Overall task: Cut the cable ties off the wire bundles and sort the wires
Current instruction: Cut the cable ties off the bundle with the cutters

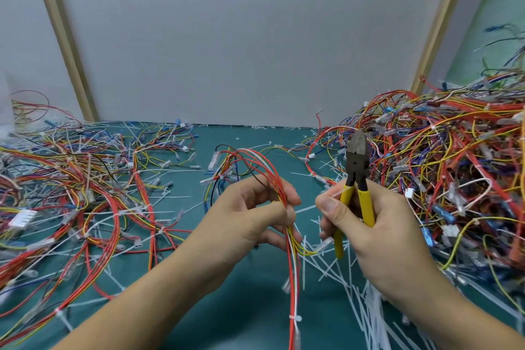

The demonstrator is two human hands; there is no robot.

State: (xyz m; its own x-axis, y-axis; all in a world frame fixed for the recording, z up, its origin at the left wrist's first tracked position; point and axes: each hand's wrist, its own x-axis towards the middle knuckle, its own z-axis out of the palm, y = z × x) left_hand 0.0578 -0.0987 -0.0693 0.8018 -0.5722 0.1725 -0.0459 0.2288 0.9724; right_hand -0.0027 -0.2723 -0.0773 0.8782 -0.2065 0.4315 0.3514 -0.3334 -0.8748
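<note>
Head view: left hand [250, 216] pinches a wire bundle [257, 163] at center, a cable tie [295, 318] ringing its near end. Right hand [380, 227], just right, grips yellow-handled cutters [356, 167], tips pointing far.

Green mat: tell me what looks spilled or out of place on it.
Cut white cable ties lie strewn over the green mat, thickest near the right hand; they look like loose litter, not a sorted pile. The cutters in that hand have dull, brownish jaws, possibly rust.
</note>
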